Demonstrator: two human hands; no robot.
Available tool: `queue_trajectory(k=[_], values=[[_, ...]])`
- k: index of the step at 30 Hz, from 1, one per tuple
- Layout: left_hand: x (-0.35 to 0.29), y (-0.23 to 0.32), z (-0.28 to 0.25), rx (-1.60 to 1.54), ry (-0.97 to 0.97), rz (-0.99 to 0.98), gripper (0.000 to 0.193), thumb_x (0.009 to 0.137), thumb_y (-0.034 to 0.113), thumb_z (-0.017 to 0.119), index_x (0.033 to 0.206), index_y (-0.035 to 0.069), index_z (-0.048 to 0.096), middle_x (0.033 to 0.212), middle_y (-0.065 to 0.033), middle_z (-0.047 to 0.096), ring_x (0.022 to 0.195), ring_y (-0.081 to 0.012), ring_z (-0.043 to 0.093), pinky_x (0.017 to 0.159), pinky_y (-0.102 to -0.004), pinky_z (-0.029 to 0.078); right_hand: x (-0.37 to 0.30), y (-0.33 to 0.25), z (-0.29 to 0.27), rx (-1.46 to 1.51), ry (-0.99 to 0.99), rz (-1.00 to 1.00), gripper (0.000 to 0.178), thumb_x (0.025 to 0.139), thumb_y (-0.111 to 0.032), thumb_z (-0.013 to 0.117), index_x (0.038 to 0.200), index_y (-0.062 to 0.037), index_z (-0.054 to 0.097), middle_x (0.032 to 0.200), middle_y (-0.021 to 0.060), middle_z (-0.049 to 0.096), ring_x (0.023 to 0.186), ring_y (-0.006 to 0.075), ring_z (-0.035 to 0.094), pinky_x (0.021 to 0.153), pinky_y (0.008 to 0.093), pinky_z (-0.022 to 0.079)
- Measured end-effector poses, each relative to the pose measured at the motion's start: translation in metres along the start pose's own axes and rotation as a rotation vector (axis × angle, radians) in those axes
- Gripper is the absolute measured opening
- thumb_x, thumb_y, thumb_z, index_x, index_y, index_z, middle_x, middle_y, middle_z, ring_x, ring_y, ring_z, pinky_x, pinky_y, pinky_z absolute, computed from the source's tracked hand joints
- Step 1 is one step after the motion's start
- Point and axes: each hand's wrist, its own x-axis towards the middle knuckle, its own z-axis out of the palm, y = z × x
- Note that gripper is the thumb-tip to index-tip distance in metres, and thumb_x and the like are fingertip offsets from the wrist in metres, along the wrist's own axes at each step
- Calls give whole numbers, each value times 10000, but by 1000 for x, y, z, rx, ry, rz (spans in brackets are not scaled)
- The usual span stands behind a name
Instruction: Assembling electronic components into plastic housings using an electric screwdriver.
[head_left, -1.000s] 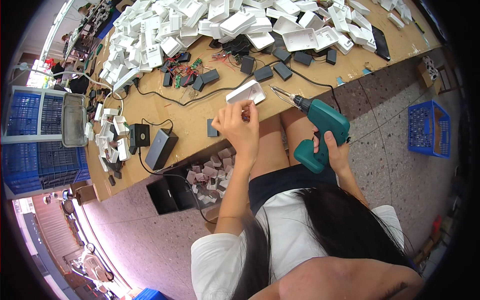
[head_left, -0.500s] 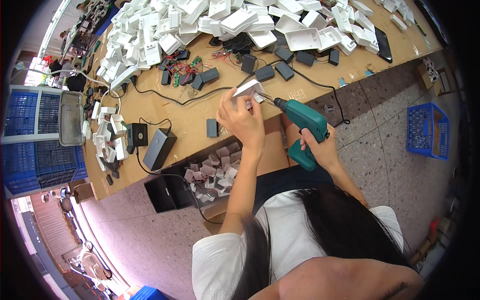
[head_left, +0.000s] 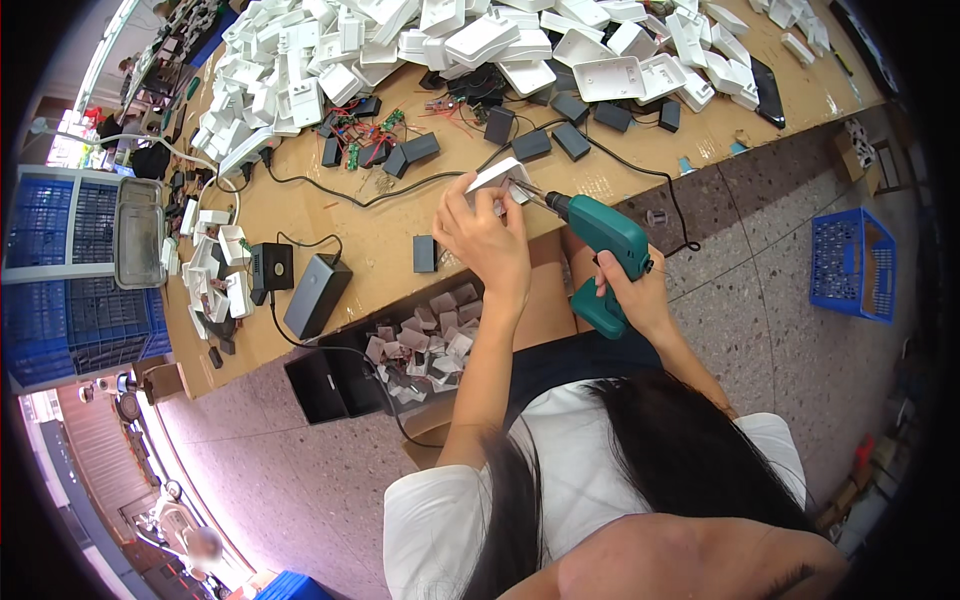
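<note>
My left hand [head_left: 487, 235] is closed on a small white plastic casing [head_left: 503, 172] at the table's front edge, its thumb and fingers pinching the piece. In my right hand [head_left: 637, 290] is a green cordless screwdriver [head_left: 608, 233], gripped around its handle. Its long thin bit [head_left: 533, 190] points left into the casing; the exact spot where the tip touches is too small to make out. Just left of my left hand lies a dark rectangular block [head_left: 425, 254]. Beyond the casing are more dark blocks [head_left: 570, 141] and a black cable [head_left: 350, 203].
A large heap of white casings [head_left: 300, 70] covers the far table, with red wires and green circuit boards [head_left: 365, 137] before it. A black power adapter [head_left: 318, 295] stands at left. Below the table edge is a box of plastic pieces [head_left: 425, 340]. A blue basket [head_left: 852, 266] sits on the floor at right.
The screwdriver and my right hand have shifted very slightly left and up. My left hand keeps its hold on the casing in nearly the same place.
</note>
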Motion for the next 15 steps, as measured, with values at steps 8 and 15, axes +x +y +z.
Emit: queue_trajectory(k=[8,15], values=[[-3,-3,3,-13,24,-7,119,805,108,762,878,75,674,1247,-77,597,1217,-293,539,1019,-489,356,1,-1,2,-3,-7,8,195,1003,-151,652,1043,40,663,784,50,651,615,102,611,565,262,518],[-3,-5,6,-8,36,-14,127,807,121,766,880,79,671,1254,-74,601,1218,-289,540,1012,-496,351,3,2,3,2,-6,12,188,1015,-149,624,1051,30,669,723,43,639,600,106,606,567,260,504]])
